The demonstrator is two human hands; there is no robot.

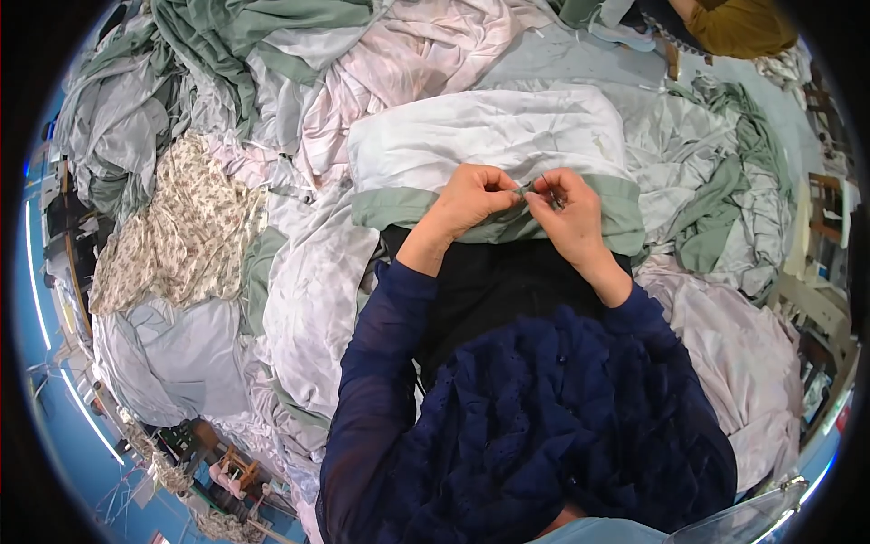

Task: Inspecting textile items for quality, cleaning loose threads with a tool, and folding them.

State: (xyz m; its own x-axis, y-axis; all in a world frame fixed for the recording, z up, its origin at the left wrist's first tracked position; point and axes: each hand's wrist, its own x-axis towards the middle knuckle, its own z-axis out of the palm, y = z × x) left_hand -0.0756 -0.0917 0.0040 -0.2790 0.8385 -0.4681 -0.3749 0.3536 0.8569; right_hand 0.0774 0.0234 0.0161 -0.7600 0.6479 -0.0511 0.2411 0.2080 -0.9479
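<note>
Both hands met on the green hem (399,207) of the white sheet (489,136): left hand (471,201) and right hand (562,210) pinched shut on it, fingertips almost touching. The hem ran left-right, under both hands equally, flowered cloth (177,236) well left.

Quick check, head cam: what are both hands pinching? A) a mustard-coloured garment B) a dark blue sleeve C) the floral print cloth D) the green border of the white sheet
D: the left hand and right hand meet, fingertips pinched, on the green border of the white sheet; the floral print cloth lies apart to the left.
</note>
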